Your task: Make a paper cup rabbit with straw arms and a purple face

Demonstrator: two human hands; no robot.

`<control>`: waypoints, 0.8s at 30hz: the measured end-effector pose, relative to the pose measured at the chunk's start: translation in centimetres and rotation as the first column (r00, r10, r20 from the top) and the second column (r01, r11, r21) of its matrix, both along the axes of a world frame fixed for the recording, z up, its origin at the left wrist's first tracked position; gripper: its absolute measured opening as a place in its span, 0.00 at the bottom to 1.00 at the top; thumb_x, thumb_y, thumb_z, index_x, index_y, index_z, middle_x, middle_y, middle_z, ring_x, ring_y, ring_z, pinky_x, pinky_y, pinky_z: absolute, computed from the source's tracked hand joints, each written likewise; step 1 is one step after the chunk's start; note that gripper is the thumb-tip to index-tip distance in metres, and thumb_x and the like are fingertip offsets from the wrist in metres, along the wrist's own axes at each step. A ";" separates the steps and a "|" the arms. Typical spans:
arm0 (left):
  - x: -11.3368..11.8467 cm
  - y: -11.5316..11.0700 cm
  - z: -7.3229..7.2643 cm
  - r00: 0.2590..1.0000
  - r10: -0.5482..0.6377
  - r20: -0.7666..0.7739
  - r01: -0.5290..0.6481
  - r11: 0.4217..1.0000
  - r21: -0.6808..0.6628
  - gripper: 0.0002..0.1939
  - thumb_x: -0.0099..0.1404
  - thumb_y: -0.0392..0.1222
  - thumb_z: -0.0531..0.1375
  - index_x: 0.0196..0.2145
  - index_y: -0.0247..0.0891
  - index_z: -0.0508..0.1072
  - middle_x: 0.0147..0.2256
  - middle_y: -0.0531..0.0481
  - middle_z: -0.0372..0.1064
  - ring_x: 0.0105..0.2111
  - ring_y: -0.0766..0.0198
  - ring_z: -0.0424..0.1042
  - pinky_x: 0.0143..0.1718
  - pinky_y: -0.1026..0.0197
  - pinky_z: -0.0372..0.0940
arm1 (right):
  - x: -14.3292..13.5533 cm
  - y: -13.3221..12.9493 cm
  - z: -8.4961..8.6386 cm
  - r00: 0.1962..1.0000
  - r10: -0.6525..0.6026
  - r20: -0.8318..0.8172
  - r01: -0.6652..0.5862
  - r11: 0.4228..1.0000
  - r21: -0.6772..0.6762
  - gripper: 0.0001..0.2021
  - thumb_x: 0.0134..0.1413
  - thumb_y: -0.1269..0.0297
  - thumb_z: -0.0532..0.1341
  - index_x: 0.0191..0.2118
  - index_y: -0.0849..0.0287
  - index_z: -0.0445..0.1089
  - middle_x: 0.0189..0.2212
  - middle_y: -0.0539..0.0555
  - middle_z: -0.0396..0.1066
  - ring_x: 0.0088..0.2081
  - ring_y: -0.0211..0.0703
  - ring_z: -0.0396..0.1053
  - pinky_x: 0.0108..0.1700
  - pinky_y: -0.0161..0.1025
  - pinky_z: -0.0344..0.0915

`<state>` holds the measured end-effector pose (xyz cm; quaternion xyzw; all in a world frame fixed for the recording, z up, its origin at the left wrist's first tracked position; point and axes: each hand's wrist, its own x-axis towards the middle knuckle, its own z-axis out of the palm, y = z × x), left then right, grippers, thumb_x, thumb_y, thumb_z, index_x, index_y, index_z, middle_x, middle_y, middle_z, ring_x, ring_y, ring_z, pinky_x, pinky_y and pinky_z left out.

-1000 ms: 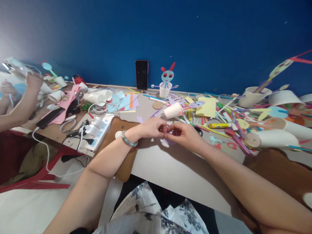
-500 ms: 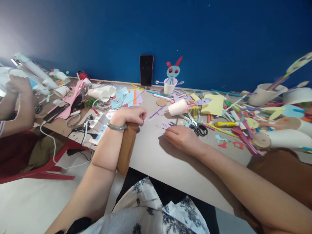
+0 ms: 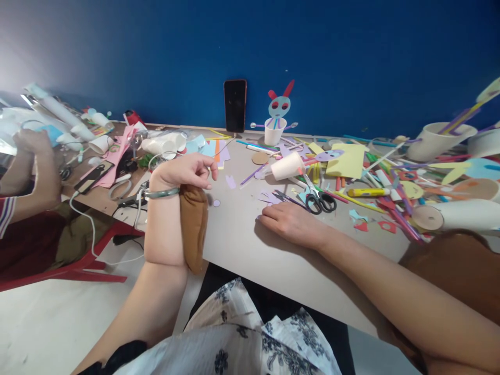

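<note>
Above the left part of the table my left hand hangs bent at the wrist, fingers loosely curled and apart, with nothing visible in them. A small purple paper disc and a purple paper scrap lie near its fingertips. My right hand rests palm down on the table, fingers lying together; its palm side is hidden. Just beyond it are a dark, thin pointed tool and black-handled scissors. A white paper cup lies on its side behind the scissors.
A paper-cup figure with red ears and a phone stand against the blue wall. Yellow paper, a yellow marker and a white roll clutter the right. Another person's hands are at far left, near cables.
My left hand has moved left and its fingers have loosened, so the purple disc and scrap now show. My right hand stays in nearly the same place. The view has shifted slightly.
</note>
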<state>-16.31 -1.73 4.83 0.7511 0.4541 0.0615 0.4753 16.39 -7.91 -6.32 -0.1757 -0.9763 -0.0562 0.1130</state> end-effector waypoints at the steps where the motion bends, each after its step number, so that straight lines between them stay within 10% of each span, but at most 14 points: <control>1: -0.9 -0.1 -0.1 0.997 -0.017 0.074 0.016 1.000 0.010 0.17 0.51 0.49 0.70 0.33 0.38 0.71 0.15 0.62 0.56 0.17 0.76 0.52 0.22 0.68 0.49 | -0.1 0.0 -0.1 1.000 0.006 0.009 -0.006 1.000 -0.011 0.15 0.70 0.74 0.51 0.38 0.60 0.75 0.32 0.57 0.73 0.32 0.45 0.63 0.36 0.43 0.52; 7: -3.1 1.1 -1.6 0.883 0.022 0.470 -0.135 0.969 0.208 0.28 0.48 0.65 0.69 0.25 0.38 0.65 0.14 0.63 0.53 0.17 0.78 0.51 0.23 0.68 0.47 | -0.3 -0.1 -0.7 0.999 0.017 0.036 -0.016 1.000 -0.017 0.16 0.69 0.75 0.50 0.39 0.61 0.75 0.32 0.57 0.72 0.31 0.44 0.63 0.36 0.43 0.53; 11: 1.1 2.5 -2.8 0.999 0.001 0.046 -0.007 0.991 0.132 0.23 0.50 0.54 0.71 0.38 0.35 0.76 0.24 0.55 0.69 0.26 0.70 0.65 0.29 0.65 0.58 | -0.4 -0.1 -0.6 1.000 0.020 0.007 -0.020 0.999 -0.034 0.15 0.69 0.76 0.51 0.40 0.63 0.76 0.32 0.57 0.72 0.31 0.43 0.65 0.36 0.42 0.55; 17: 4.9 3.1 -4.5 0.956 -0.114 -0.271 0.140 0.987 0.078 0.15 0.51 0.47 0.68 0.35 0.36 0.79 0.34 0.49 0.78 0.36 0.62 0.74 0.36 0.64 0.64 | -0.3 -0.2 0.2 0.998 -0.039 -0.052 0.024 0.964 -0.264 0.15 0.71 0.61 0.54 0.41 0.61 0.77 0.35 0.58 0.74 0.34 0.42 0.71 0.36 0.39 0.59; 24: 0.5 1.8 -1.0 0.984 -0.164 0.063 0.172 0.973 -0.153 0.15 0.49 0.50 0.73 0.26 0.36 0.77 0.24 0.49 0.76 0.24 0.65 0.73 0.26 0.66 0.63 | 0.2 0.3 1.7 0.970 -0.209 -0.123 0.151 0.918 -0.368 0.14 0.70 0.60 0.54 0.44 0.57 0.77 0.41 0.59 0.78 0.40 0.45 0.74 0.38 0.38 0.63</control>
